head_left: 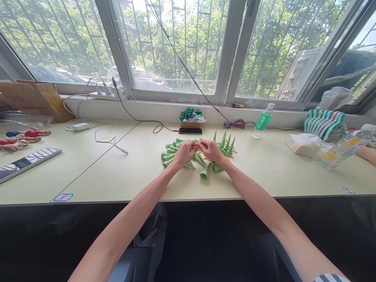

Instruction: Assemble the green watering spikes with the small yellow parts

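Note:
Over a pile of pale green cones (205, 172), my left hand (185, 152) and my right hand (212, 150) meet fingertip to fingertip. Both are closed in a pinch; what sits between the fingers is too small to make out. Several cones lie on their sides to the left of and below my left hand, open ends outward. Beside my right hand, other cones (224, 139) point up or lean. Small yellowish pieces show among the cones close to the fingers. My hands hide the middle of the pile.
Behind the pile are a black phone (190, 131) and a small box of green shiny material (190, 114). A green-labelled bottle (262, 121) leans at the sill. Cables (114, 144), a patterned case (29, 162) and wooden toys (22, 138) lie left; pastel hangers (324, 123) stand right.

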Demonstrator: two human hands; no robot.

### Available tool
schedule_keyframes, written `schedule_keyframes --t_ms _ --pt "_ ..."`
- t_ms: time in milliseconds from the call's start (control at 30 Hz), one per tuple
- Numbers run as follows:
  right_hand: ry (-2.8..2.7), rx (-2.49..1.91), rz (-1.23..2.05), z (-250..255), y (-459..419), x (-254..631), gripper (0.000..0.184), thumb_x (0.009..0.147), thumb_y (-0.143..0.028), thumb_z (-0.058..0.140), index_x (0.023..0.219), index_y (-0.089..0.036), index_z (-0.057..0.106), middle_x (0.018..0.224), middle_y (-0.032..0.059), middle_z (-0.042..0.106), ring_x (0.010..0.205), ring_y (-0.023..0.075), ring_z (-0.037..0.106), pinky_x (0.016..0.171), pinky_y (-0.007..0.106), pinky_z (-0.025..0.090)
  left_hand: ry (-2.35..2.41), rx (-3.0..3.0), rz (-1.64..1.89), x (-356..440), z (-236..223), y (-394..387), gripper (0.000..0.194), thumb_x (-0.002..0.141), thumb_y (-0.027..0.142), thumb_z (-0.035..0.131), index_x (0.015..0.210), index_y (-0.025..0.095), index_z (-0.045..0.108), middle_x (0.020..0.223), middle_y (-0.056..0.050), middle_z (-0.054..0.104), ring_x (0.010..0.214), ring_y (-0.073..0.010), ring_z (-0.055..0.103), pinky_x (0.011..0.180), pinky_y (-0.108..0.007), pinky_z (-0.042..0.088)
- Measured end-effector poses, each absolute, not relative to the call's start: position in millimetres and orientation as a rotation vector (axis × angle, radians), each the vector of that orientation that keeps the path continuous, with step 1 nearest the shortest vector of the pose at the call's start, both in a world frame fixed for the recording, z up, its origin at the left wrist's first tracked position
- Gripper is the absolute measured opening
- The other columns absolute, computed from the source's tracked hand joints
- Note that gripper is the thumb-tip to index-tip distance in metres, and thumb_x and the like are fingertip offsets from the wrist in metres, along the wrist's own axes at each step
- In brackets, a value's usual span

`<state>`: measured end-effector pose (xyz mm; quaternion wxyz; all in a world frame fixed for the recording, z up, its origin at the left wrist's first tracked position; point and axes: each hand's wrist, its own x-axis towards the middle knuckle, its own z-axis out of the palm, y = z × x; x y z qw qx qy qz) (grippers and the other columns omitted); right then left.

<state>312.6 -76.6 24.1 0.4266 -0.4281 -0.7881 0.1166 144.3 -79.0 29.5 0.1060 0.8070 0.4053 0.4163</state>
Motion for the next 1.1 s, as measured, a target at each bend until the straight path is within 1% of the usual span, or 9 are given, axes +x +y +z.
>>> schedule_keyframes --t_ms 167,300,400,567,733,933,1100 --pt "-1.948 -1.084 0.282 25.3 -78.2 312.6 0.035 0.094 -0.042 0.048 0.08 -0.017 0.067 0.066 0.0008 0.063 0.061 0.0127 0.051 0.063 0.024 0.04 1.24 2.371 1.22 144.0 29.8 -78.8 0.023 0.091 0.034 0.056 0.079 0.017 0.066 0.078 -0.004 0.063 0.062 -0.0147 0.053 0.067 -0.029 0.044" --pt "-1.904 -1.07 0.282 27.7 -79.3 313.7 0.035 0.093 -0.043 0.048 0.078 -0.017 0.065 0.067 0.0014 0.062 0.061 0.0131 0.052 0.063 0.024 0.041 1.29 2.374 1.217 142.6 29.7 -78.6 0.016 0.089 0.025 0.057 0.08 0.017 0.067 0.079 -0.004 0.063 0.063 -0.0148 0.053 0.067 -0.029 0.043" --pt "-1.848 -1.097 0.271 29.4 -79.0 315.9 0.03 0.092 -0.041 0.048 0.081 -0.017 0.064 0.07 0.0019 0.064 0.061 0.0131 0.053 0.063 0.025 0.043 1.333 2.37 1.224 141.6 29.6 -78.5 0.013 0.087 0.022 0.058 0.08 0.018 0.067 0.081 -0.004 0.064 0.065 -0.0153 0.054 0.068 -0.029 0.044" --pt "-1.804 -1.118 0.239 29.9 -76.9 319.1 0.024 0.09 -0.035 0.05 0.085 -0.017 0.064 0.075 0.0028 0.066 0.063 0.0138 0.056 0.066 0.026 0.045 1.453 2.421 1.14 141.0 31.2 -80.5 0.016 0.086 0.028 0.06 0.076 0.018 0.067 0.082 -0.006 0.064 0.07 -0.0187 0.058 0.066 -0.03 0.044" --pt "-1.792 -1.144 0.23 28.0 -74.6 319.6 0.022 0.09 -0.034 0.049 0.087 -0.018 0.064 0.078 0.0037 0.068 0.065 0.0145 0.058 0.067 0.026 0.046 1.576 2.477 1.015 141.4 32.2 -83.4 0.021 0.085 0.034 0.062 0.074 0.018 0.068 0.087 -0.01 0.063 0.071 -0.0216 0.059 0.061 -0.032 0.041" --pt "-1.78 -1.145 0.259 25.9 -73.1 320.3 0.021 0.09 -0.033 0.049 0.093 -0.019 0.064 0.081 0.0037 0.069 0.066 0.0144 0.058 0.066 0.026 0.046 1.627 2.503 0.902 141.8 30.1 -84.1 0.025 0.084 0.039 0.064 0.071 0.018 0.067 0.089 -0.011 0.062 0.072 -0.0232 0.059 0.059 -0.032 0.04" --pt "-1.787 -1.13 0.252 26.2 -73.7 320.4 0.022 0.09 -0.034 0.049 0.092 -0.018 0.064 0.082 0.0042 0.069 0.068 0.015 0.06 0.067 0.026 0.046 1.609 2.493 0.885 141.7 29.4 -83.2 0.024 0.084 0.037 0.065 0.07 0.018 0.068 0.088 -0.011 0.062 0.076 -0.025 0.06 0.062 -0.034 0.043"
